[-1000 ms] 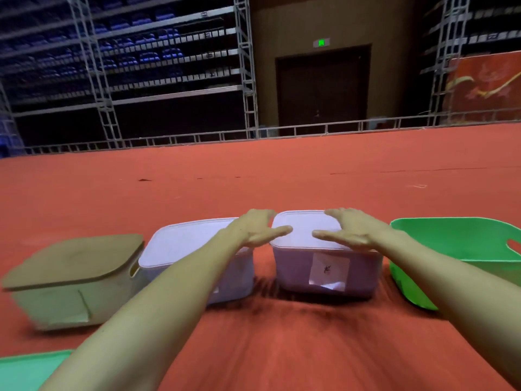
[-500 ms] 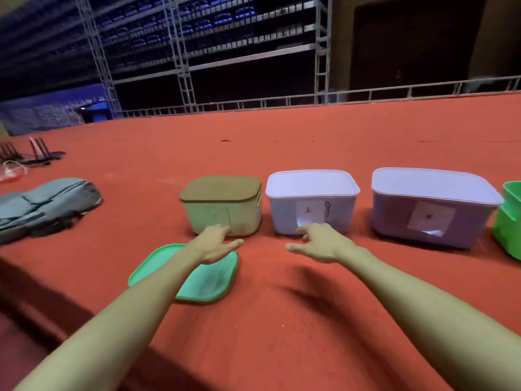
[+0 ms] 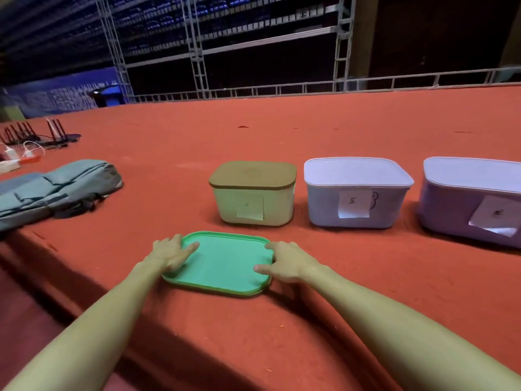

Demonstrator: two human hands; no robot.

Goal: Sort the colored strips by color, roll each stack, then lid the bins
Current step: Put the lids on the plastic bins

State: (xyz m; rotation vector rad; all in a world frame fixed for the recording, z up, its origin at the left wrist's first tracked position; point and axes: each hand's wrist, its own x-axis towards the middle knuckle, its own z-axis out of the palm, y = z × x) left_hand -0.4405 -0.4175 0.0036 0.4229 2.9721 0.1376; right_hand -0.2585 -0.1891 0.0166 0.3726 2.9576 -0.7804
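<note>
A green lid [image 3: 222,263] lies flat on the red carpet near its front edge. My left hand [image 3: 169,253] holds the lid's left edge, thumb on top. My right hand [image 3: 287,262] grips the right edge, thumb pressed on the lid's surface. Behind the lid stands a row of bins with paper labels: a beige bin [image 3: 253,206] under a tan lid, a pale blue bin [image 3: 356,204] with its lid on, and a purple bin [image 3: 473,215] with its lid on, cut off at the right. No strips are visible.
A grey bag [image 3: 56,187] lies at the left. Cables and chargers [image 3: 25,153] sit beyond it. The carpeted platform drops off along its front-left edge [image 3: 84,277]. A metal railing [image 3: 282,90] runs along the back.
My hands left the purple bin's lid, swept left past the bins and came down on the green lid's two sides. The view swung left; the green bin is out of frame.
</note>
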